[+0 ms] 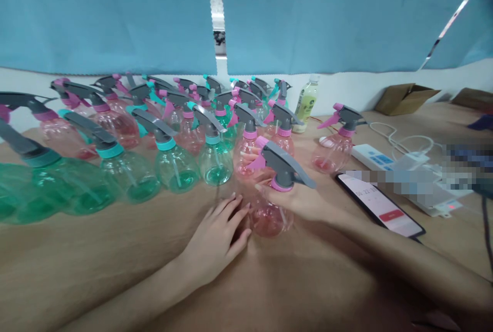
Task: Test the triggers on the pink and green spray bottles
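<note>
A pink spray bottle (pixel 269 218) with a grey and pink trigger head stands upright near the middle of the table. My right hand (pixel 287 199) is wrapped round its upper body, below the pink collar. Just left of that bottle, my left hand (pixel 219 234) rests on the wood, fingers a little apart and nothing held; its fingertips are close to the bottle's side. Behind and left stand several green spray bottles (pixel 177 170) and several pink ones (pixel 190 134). Another pink spray bottle (pixel 333 151) stands alone to the right.
At right, a phone (pixel 379 203) lies beside a white power strip (pixel 375 156) with cables. A drink bottle (pixel 306 106) with a green label stands at the back. An open cardboard box (pixel 402 99) is at the back right. Blue cloth (pixel 327 18) hangs behind the table (pixel 115 270).
</note>
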`<state>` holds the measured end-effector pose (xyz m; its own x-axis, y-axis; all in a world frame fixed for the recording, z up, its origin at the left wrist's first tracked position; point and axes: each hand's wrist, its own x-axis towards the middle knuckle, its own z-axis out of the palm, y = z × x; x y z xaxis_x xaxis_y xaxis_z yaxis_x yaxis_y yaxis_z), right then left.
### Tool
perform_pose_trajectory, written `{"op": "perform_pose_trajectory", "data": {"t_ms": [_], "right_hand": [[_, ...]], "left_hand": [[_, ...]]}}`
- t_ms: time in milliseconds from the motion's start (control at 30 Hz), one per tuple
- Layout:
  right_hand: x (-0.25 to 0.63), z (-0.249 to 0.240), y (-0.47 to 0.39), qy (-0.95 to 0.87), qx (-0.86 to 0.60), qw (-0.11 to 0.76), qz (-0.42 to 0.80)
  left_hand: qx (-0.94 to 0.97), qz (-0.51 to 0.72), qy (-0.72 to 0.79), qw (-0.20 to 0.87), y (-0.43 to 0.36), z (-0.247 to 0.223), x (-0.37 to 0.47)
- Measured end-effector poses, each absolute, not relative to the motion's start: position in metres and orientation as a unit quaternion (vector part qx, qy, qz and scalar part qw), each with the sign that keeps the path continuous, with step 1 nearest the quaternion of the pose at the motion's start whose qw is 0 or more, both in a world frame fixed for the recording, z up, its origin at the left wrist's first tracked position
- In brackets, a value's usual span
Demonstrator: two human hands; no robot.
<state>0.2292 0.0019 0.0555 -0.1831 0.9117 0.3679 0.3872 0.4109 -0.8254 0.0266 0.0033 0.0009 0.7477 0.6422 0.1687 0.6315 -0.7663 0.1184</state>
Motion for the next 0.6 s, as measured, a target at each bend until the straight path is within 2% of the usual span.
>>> {"op": "perform_pose_trajectory", "data": {"t_ms": [167, 600], "right_hand": [[0.228, 0.059, 0.001, -0.7, -0.463, 0.437, 0.323], [0.228, 0.062, 0.001, -0.702, -0.476, 0.432, 0.306]], "left_hand": [[0.934, 0.104, 0.34, 0.028, 0.003, 0.001, 0.026], [0.934, 0.099, 0.342, 0.027, 0.003, 0.001, 0.026]]}}
